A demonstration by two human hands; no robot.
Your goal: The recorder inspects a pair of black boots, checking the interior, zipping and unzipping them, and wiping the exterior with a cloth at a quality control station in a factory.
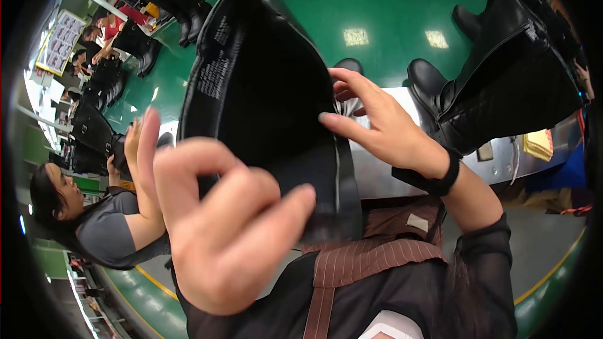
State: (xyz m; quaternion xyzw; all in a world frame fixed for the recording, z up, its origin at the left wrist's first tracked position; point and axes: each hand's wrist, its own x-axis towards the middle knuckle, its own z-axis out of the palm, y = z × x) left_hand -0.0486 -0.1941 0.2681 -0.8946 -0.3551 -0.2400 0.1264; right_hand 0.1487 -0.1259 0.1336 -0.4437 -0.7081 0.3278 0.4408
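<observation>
A tall black boot (pixel 270 107) stands in front of me with its shaft opening turned toward me, showing the dark lining and pale print along its inner left side. My right hand (pixel 389 129) is at the shaft's right edge, thumb on the inner side and fingers around the outer side. Slightly blurred, my left hand (pixel 217 232) is raised before the lower left of the opening. Its index finger points up, the middle finger is bent and the thumb sticks out to the right; nothing shows in it. The boot's foot is mostly hidden.
Another tall black boot (pixel 502 81) lies leaning on the metal bench (pixel 396 179) at right, near a yellow pad (pixel 538 144). A green surface (pixel 377 6) stretches beyond, with more boots (pixel 141 47) at left. A co-worker (pixel 119 226) handles a boot close on my left.
</observation>
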